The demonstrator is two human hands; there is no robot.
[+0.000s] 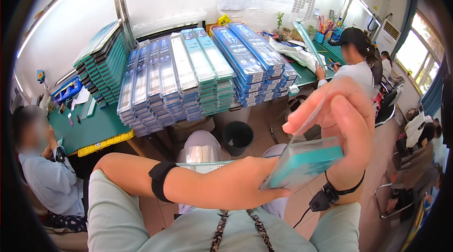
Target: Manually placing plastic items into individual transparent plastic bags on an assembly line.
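Right hand point(347, 124), raised close to the camera, fingers curled and closed on the upper end of a teal box point(304, 160) with a clear lid. Left hand point(245, 183), reaching across the body, fingers closed on the box's lower left end. The box is held between both hands in front of the chest; its long axis runs from lower left to upper right, the far end tilted up toward the right hand. Beyond the hands: a green table point(94, 129) carrying leaning stacks of long flat packages point(184, 77) in blue, teal and white; a black bin point(237, 136) on the floor beneath; seated people at either side.
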